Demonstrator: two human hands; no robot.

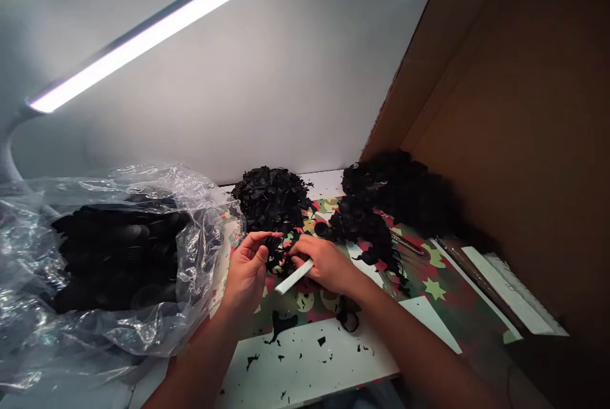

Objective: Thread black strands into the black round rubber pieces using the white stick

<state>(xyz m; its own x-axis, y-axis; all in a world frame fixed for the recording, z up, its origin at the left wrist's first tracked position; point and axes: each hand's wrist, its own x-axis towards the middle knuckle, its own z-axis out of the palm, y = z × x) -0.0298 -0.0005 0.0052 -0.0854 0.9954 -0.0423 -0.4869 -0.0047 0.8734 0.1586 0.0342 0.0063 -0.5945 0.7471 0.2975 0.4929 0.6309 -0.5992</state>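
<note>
My left hand (246, 266) is closed, pinching a small black piece (274, 244) with a ribbed edge between thumb and fingers. Close beside it, my right hand (321, 260) grips a tool with a flat white handle (294, 277); the handle points down to the left, and the fingers hide its working end. Dark scraps lie under and between both hands. Behind them rises a heap of black flakes (271, 196). On the left, an opened clear plastic bag (195, 263) holds many black pieces (124, 237), some ribbed.
More black pieces (400, 193) are piled by the cardboard wall (515, 110) at right. A patterned sheet (457, 269) covers the table, with a pen-like item (407, 242) and white strips (515, 291) on it. A lit lamp (157, 31) hangs overhead. Scraps dot the white front edge (333, 364).
</note>
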